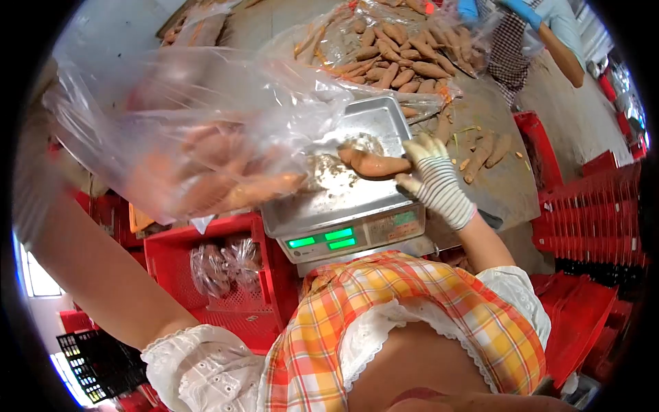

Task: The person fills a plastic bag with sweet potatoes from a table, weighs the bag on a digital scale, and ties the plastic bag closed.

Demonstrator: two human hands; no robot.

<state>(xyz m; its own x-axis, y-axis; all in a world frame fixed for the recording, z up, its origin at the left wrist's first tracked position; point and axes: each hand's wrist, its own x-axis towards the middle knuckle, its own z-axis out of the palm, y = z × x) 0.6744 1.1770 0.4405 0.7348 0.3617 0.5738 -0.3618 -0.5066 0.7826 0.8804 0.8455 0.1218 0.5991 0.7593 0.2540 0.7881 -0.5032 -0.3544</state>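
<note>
Curved sweet potato lies on the scale under the right hand

At the far left, the person's left hand (38, 130) is dim and blurred beside the edge of a clear bag (237, 79); how its fingers stand, I cannot tell. Low on this side is a black crate (103, 364). The bag, ballooned and partly blurred, has sweet potatoes in its lower part and overlaps the left side of the scale's tray in view; whether it touches the tray is unclear. Below it, a red crate (165, 250) contains plastic-wrapped bundles (226, 266).

In the middle is the scale (305, 214), its metal tray marked with dirt and three green displays lit on its front. A curved sweet potato (377, 165) lies on the tray, its right end between the thumb and fingers of the right hand (406, 165), which wears a striped glove and is narrowed around that end. Beyond the tray, a heap of sweet potatoes (405, 62) lies on clear plastic.

Farther right, loose sweet potatoes (482, 156) and small scraps lie on the tabletop (504, 196). A co-worker in blue gloves and a checked apron (508, 65) stands beyond. Stacked red crates (590, 220) fill the right side.
</note>
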